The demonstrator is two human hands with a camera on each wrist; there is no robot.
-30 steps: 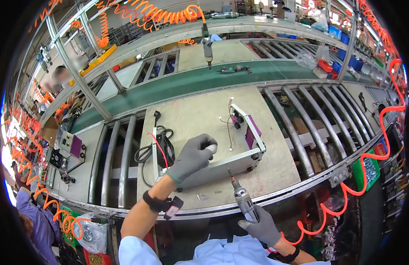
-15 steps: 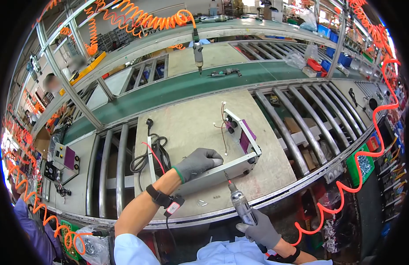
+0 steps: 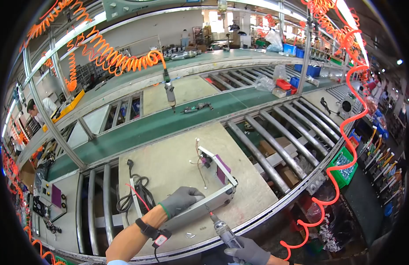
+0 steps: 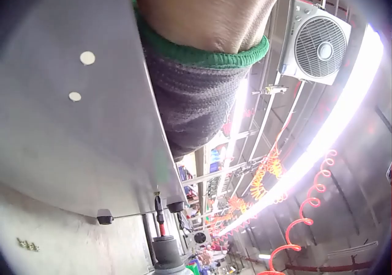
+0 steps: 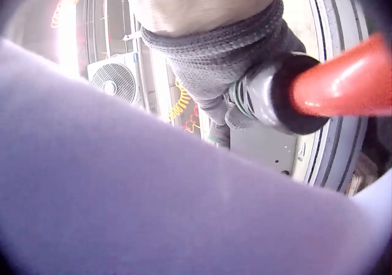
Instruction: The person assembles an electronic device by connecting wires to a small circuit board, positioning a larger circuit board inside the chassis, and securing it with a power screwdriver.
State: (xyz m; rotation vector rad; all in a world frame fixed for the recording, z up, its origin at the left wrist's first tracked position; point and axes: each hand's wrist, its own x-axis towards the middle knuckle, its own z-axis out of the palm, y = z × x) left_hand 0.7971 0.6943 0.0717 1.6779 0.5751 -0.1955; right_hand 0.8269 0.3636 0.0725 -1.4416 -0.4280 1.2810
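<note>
A metal chassis with a grey front panel [image 3: 200,213] lies on the board. My gloved left hand [image 3: 181,201] reaches over the panel's top edge with bent fingers; in the left wrist view the panel [image 4: 73,140] hides the fingertips, so I cannot tell what they hold. In my gloved right hand [image 3: 249,251] I grip a power screwdriver [image 3: 225,232], its bit [image 4: 158,202] pointing at the panel near its top edge. A red hose [image 5: 346,82] leaves the tool's rear. Thin wires [image 3: 199,167] and a purple part [image 3: 222,168] sit at the chassis's right end, a black power cord [image 3: 142,187] at its left.
Steel rollers [image 3: 267,154] flank the board [image 3: 169,155]. Small loose pieces [image 3: 190,235] lie before the panel. Another screwdriver [image 3: 169,92] hangs over the green belt [image 3: 138,128], where a tool [image 3: 198,107] lies. A similar unit [image 3: 53,201] stands left; a green bin [image 3: 344,168] sits right.
The head view has tilted upward and turned right. My left hand has come down from above the panel to its inner side. The right hand keeps the screwdriver's bit close to the panel.
</note>
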